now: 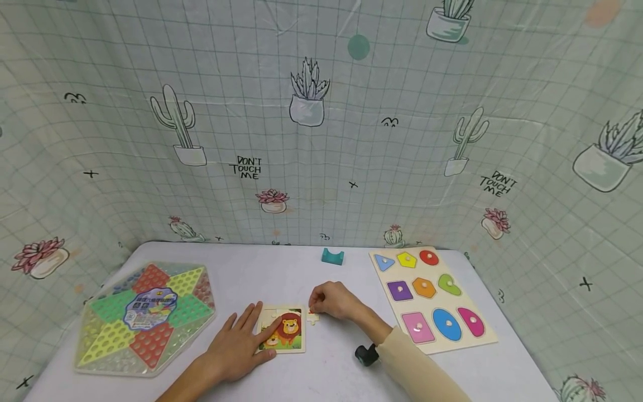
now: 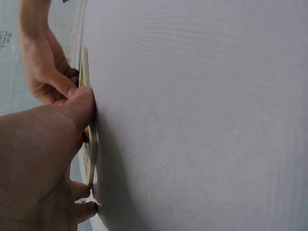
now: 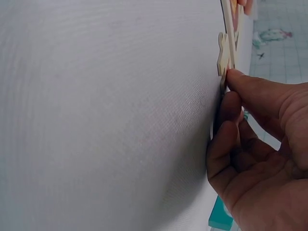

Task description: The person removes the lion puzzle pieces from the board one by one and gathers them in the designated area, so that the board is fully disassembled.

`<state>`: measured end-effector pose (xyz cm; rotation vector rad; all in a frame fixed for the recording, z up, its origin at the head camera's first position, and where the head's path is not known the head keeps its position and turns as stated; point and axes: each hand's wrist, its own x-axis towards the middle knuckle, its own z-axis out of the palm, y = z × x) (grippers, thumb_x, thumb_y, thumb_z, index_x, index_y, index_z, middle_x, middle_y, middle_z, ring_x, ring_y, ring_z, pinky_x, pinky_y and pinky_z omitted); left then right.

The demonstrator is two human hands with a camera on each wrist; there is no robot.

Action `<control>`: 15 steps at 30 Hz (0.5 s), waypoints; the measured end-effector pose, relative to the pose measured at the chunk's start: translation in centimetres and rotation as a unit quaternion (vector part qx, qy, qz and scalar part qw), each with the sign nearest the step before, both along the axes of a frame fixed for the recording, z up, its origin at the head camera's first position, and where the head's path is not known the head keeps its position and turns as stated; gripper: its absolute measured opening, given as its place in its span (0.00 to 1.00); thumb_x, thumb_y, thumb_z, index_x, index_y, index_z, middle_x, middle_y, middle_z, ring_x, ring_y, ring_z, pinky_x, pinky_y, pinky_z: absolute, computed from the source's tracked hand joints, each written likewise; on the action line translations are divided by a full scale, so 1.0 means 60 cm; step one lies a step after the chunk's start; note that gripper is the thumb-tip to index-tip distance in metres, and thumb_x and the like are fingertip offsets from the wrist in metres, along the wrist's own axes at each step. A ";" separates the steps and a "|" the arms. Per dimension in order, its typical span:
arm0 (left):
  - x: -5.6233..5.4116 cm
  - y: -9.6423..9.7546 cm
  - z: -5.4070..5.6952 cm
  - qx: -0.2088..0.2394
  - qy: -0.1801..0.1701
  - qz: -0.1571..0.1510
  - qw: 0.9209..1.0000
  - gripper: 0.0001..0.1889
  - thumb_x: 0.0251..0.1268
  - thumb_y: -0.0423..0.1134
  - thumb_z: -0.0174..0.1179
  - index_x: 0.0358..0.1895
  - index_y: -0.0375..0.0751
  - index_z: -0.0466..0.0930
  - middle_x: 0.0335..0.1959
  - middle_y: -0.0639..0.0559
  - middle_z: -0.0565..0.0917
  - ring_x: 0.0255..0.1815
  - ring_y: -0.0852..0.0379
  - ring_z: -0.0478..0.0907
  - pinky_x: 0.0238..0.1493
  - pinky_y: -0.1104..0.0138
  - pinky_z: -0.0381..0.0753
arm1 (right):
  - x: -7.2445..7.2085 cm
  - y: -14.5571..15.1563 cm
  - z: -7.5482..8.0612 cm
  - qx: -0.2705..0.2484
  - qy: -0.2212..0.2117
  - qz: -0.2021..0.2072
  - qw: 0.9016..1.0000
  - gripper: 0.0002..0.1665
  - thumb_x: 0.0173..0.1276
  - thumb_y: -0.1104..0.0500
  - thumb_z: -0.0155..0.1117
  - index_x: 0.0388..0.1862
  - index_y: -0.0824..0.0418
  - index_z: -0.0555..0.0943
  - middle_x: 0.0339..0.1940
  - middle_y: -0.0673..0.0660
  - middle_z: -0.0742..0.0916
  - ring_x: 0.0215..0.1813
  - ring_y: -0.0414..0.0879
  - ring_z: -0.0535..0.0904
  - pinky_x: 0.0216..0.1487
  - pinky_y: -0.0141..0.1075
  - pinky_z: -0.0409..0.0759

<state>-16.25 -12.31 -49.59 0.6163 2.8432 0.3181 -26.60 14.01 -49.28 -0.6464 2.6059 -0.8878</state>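
A small square lion jigsaw puzzle (image 1: pixel 289 330) in a pale wooden frame lies on the table, with bare wood showing at its upper left. My left hand (image 1: pixel 240 341) rests on its left side with fingers spread, the index finger across the picture and the thumb at the near edge. Just right of the frame, my right hand (image 1: pixel 331 300) pinches a loose puzzle piece (image 1: pixel 313 316) between thumb and fingertips. In the right wrist view that piece (image 3: pixel 223 54) stands close beside the board's edge, its far part hidden by the fingers.
To the left lies a hexagonal Chinese checkers board (image 1: pixel 150 318) in clear packaging. A wooden shape-knob board (image 1: pixel 437 298) stands at the right. Behind my hands sits a teal curved block (image 1: pixel 332 257). A dark green cylindrical object (image 1: pixel 366 355) lies beside the right sleeve.
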 end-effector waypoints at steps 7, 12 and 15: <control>0.001 0.002 -0.004 -0.004 0.012 -0.005 1.000 0.36 0.69 0.68 0.52 0.78 0.66 0.60 0.82 0.38 0.51 0.81 0.38 0.48 0.73 0.38 0.52 | -0.001 0.000 0.000 0.002 -0.004 0.003 1.000 0.05 0.67 0.61 0.70 0.31 0.54 0.85 0.26 0.43 0.83 0.32 0.38 0.74 0.36 0.32 0.72; 0.002 0.003 -0.002 -0.010 0.017 -0.004 1.000 0.36 0.69 0.68 0.52 0.78 0.65 0.61 0.82 0.40 0.52 0.81 0.38 0.50 0.73 0.38 0.52 | -0.002 0.001 -0.001 -0.003 0.000 0.007 1.000 0.05 0.67 0.60 0.70 0.30 0.52 0.85 0.26 0.42 0.83 0.31 0.37 0.74 0.35 0.31 0.72; 0.003 0.004 0.000 -0.007 0.019 -0.006 1.000 0.35 0.69 0.67 0.52 0.78 0.65 0.62 0.81 0.39 0.53 0.81 0.37 0.50 0.73 0.37 0.52 | -0.002 0.002 -0.002 -0.004 0.001 0.008 1.000 0.05 0.67 0.60 0.70 0.30 0.53 0.85 0.26 0.42 0.83 0.31 0.37 0.74 0.35 0.31 0.72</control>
